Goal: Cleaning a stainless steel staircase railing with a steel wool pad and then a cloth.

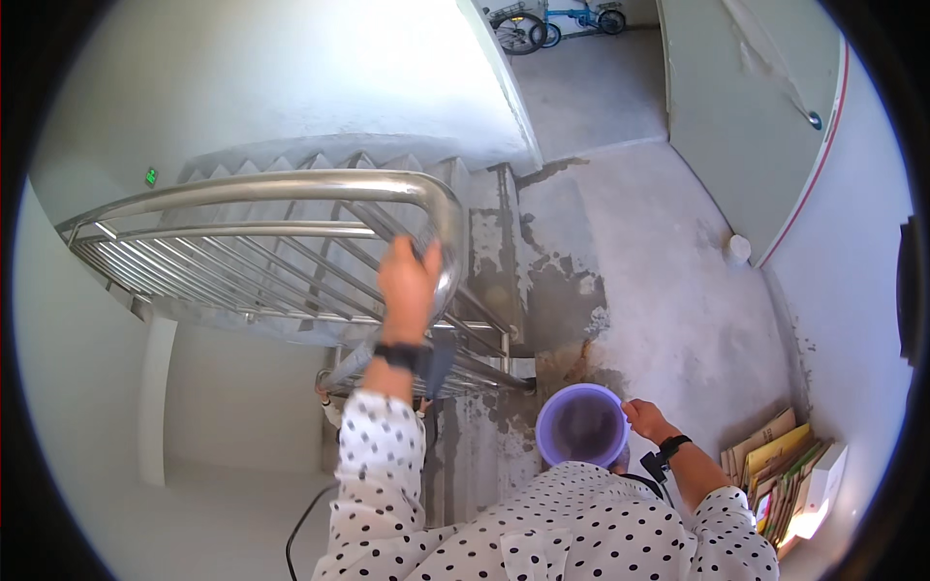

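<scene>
My left hand (408, 287) is blurred and reaches to the curved end of a stainless steel stair handrail (305, 186). Its thumb and fingers are bent over something greyish, and I cannot tell whether that is the rail or a cloth. With my right hand (647, 420) I hold the rim of a purple plastic bucket (583, 388) close to my body; its inside looks dark. Both wrists wear black straps with small devices.
Concrete stairs (494, 240) with wet patches adjoin the landing floor (654, 218). A person's sleeve (332, 414) shows by the lower railing. Flattened cardboard (759, 439) leans at lower right. A white round container (738, 250) stands near the door (748, 116); bicycles (519, 33) are beyond the doorway.
</scene>
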The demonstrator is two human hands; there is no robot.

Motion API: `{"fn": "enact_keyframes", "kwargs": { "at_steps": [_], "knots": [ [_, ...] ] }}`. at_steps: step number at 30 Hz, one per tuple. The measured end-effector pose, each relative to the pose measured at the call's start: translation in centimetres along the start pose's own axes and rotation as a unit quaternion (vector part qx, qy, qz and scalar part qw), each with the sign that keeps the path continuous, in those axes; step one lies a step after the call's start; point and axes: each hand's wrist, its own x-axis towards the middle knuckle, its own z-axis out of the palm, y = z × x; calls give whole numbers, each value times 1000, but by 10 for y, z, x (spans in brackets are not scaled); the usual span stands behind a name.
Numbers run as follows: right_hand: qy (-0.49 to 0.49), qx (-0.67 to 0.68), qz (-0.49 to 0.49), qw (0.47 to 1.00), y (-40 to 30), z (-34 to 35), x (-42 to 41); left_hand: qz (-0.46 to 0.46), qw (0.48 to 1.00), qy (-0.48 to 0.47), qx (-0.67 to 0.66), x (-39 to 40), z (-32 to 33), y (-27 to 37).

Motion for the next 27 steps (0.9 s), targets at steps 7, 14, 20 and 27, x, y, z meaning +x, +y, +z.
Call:
{"fn": "enact_keyframes", "kwargs": {
  "at_steps": [7,14,20,27],
  "knots": [
    [74,102,40,991,40,8,0,33,998,-41,-22,-9,4,13],
    [96,62,14,993,64,16,-5,-249,944,-213,-47,54,-22,7],
    [147,79,26,986,76,13,-1,14,995,-90,28,-19,-9,7],
    [129,47,-27,990,66,13,7,-148,971,-185,30,33,-3,21]
  ]
}}
